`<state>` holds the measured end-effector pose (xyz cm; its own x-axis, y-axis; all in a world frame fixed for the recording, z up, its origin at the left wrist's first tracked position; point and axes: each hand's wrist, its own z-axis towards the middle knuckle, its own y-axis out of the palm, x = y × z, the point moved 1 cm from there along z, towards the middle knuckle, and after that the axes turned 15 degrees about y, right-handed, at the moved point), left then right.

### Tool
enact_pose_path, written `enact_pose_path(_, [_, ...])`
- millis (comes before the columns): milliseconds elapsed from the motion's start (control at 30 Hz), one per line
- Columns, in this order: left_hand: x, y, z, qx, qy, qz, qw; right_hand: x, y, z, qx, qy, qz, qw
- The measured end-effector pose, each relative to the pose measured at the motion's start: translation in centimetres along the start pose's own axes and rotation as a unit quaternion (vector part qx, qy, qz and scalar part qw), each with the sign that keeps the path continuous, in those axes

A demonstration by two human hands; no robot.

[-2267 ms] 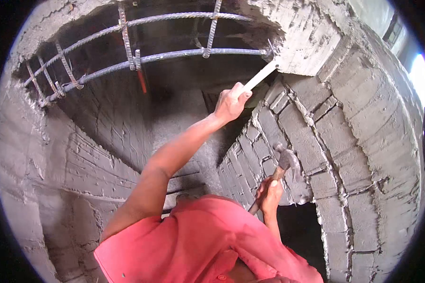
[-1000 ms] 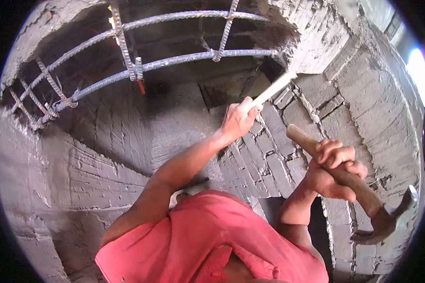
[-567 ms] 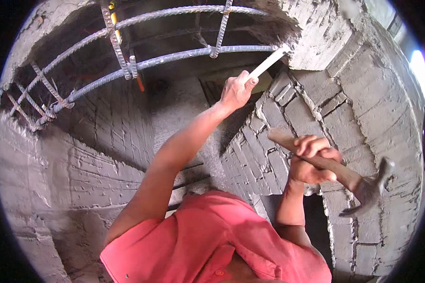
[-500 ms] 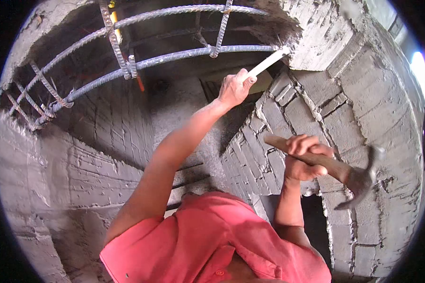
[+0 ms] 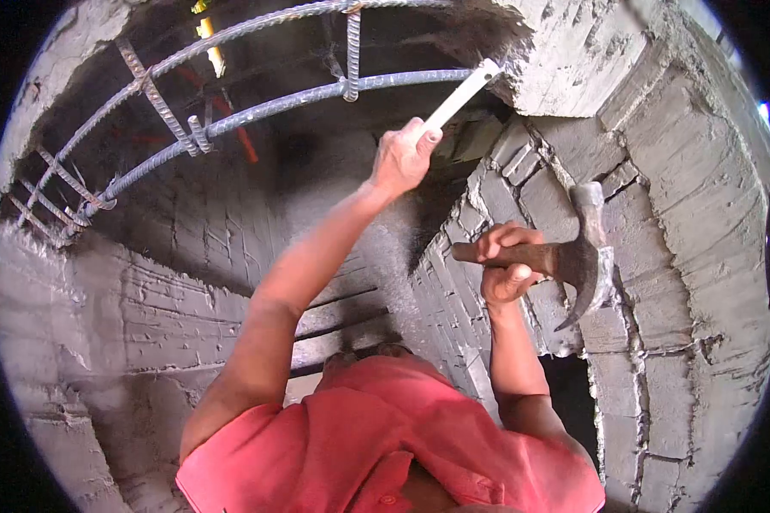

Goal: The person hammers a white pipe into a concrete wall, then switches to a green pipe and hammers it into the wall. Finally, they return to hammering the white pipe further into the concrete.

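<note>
My left hand (image 5: 402, 158) is closed around a pale, flat, straight bar (image 5: 459, 98) with a small hole near its far end. That end points up and right, close to the broken concrete edge (image 5: 565, 68) and overlapping the end of the lower rebar (image 5: 316, 98) in this view. My right hand (image 5: 509, 261) grips a claw hammer (image 5: 586, 248) by its wooden handle, in front of the right-hand wall. The hammer's striking face points up and its curved claw points down and left.
Curved rebar with cross ties (image 5: 158, 107) spans the opening at upper left. A yellow piece (image 5: 210, 44) hangs behind it. Rough block wall (image 5: 650, 222) with cracked joints rises at right, and a grey plastered wall (image 5: 171, 316) stands at left. Narrow steps (image 5: 342, 312) lie below.
My left hand and the bar have shifted left and up in view, the bar's end coming off the concrete edge. The hammer has moved left and turned more upright. The view has shifted slightly.
</note>
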<state>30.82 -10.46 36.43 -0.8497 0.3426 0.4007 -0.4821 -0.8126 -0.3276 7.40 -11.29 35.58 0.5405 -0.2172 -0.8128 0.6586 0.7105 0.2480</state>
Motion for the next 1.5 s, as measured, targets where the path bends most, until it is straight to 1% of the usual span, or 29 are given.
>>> enact_pose_path(67, [-1.6,-0.6,0.4,-0.027,0.036,0.06,0.997,0.5,0.3,0.1,0.004,0.003,0.003,1.0])
enact_pose_path(200, [-1.8,-2.2,0.9,-0.062,0.037,0.088,0.994,1.2,0.1,0.9,-0.013,0.033,-0.001,0.999])
enact_pose_path(267, [-1.7,-3.5,1.4,-0.068,0.039,0.104,0.991,0.9,0.0,1.7,-0.027,-0.007,-0.022,0.999])
enact_pose_path(300, [-1.7,-4.0,1.6,-0.089,0.052,0.123,0.987,0.5,0.2,2.2,-0.018,-0.063,-0.041,0.997])
enact_pose_path(333, [-1.8,-4.3,2.0,-0.109,0.067,0.142,0.981,0.1,0.2,2.9,-0.019,-0.066,-0.037,0.997])
enact_pose_path(400, [-1.9,-4.5,2.5,-0.122,0.073,0.152,0.978,-0.9,0.2,3.9,-0.117,-0.142,-0.02,0.983])
enact_pose_path(467, [-1.7,-4.5,2.8,-0.124,0.067,0.129,0.982,-1.1,0.5,4.0,-0.117,-0.156,-0.009,0.981])
enact_pose_path(533, [-1.2,-4.3,2.8,-0.118,0.063,0.117,0.984,-0.1,-0.2,3.1,-0.084,-0.011,0.011,0.996])
enact_pose_path(600, [-0.6,-3.5,2.2,-0.101,0.053,0.082,0.99,1.1,-0.6,3.4,-0.055,-0.011,-0.001,0.998])
enact_pose_path(667, [-0.6,-2.9,1.8,-0.087,0.054,0.103,0.989,-0.5,0.2,4.5,-0.057,-0.056,-0.043,0.996])
enact_pose_path(733, [-1.2,-2.5,1.8,-0.092,0.03,0.09,0.991,-0.1,-0.4,4.9,-0.032,-0.047,-0.059,0.997])
enact_pose_path(800, [-1.7,-2.4,2.1,-0.093,0.033,0.102,0.99,1.7,-1.0,6.1,-0.121,-0.179,-0.032,0.976])
enact_pose_path(833, [-1.6,-2.5,2.4,-0.09,0.047,0.086,0.991,1.5,-0.3,5.6,-0.045,-0.073,-0.058,0.995])
enact_pose_path(867, [-1.4,-2.4,2.5,-0.087,0.058,0.069,0.992,5.2,-2.5,5.8,-0.041,0.124,-0.033,0.991])
enact_pose_path(933, [-2.8,-1.8,2.0,-0.077,0.063,0.062,0.993,4.5,-0.7,8.6,0.04,0.077,-0.257,0.962])
enact_pose_path(967, [-3.6,-1.8,1.5,-0.071,0.066,0.06,0.993,4.4,-1.0,8.4,-0.009,0.09,-0.288,0.953])
enact_pose_path(1000, [-3.5,-1.8,1.7,-0.07,0.068,0.063,0.993,5.1,-1.5,7.8,-0.01,0.086,-0.286,0.954])
enact_pose_path(1067, [-3.4,-1.2,2.6,-0.063,0.046,0.042,0.996,7.2,-2.7,5.6,-0.064,0.121,-0.031,0.99])
enact_pose_path(1100, [-4.0,-0.5,2.2,-0.051,0.059,0.043,0.996,2.0,0.4,4.6,0.02,0.077,-0.102,0.992])
enact_pose_path(1133, [-3.2,-0.5,2.1,-0.047,0.055,0.041,0.997,2.6,-0.5,4.6,-0.043,-0.098,-0.069,0.992])
enact_pose_path(1200, [-2.0,-0.8,2.2,-0.065,0.006,0.034,0.997,6.5,-6.7,1.9,0.019,0.076,-0.074,0.994])
enact_pose_path(1233, [-2.0,-0.9,2.3,-0.062,0.005,0.033,0.998,-2.9,0.3,4.3,-0.112,-0.163,-0.075,0.977])
enact_pose_path(1267, [-1.9,-1.0,2.3,-0.06,0.009,0.044,0.997,-1.6,-0.6,4.6,-0.117,-0.124,-0.044,0.984])
enact_pose_path(1300, [-1.8,-1.0,2.1,-0.061,0.011,0.054,0.997,0.0,-0.9,5.0,-0.003,-0.033,-0.217,0.976])
enact_pose_path(1333, [-1.6,-0.8,1.8,-0.062,0.007,0.051,0.997,1.2,-1.2,5.4,0.111,0.063,-0.381,0.916])
enact_pose_path(1400, [-1.3,-0.5,1.9,-0.02,0.042,0.035,0.998,2.6,-1.3,9.2,0.05,0.072,-0.346,0.934])
enact_pose_path(1433, [-1.0,-0.8,2.1,-0.049,0.046,0.077,0.995,1.6,-0.8,8.7,0.058,0.049,-0.36,0.93])
enact_pose_path(1467, [-0.8,-1.1,2.6,-0.047,0.047,0.082,0.994,0.3,0.1,7.5,0.077,0.127,-0.28,0.948])
enact_pose_path(1500, [-1.0,-1.5,3.6,-0.041,0.042,0.078,0.995,0.7,0.6,7.3,0.08,0.127,-0.046,0.988])
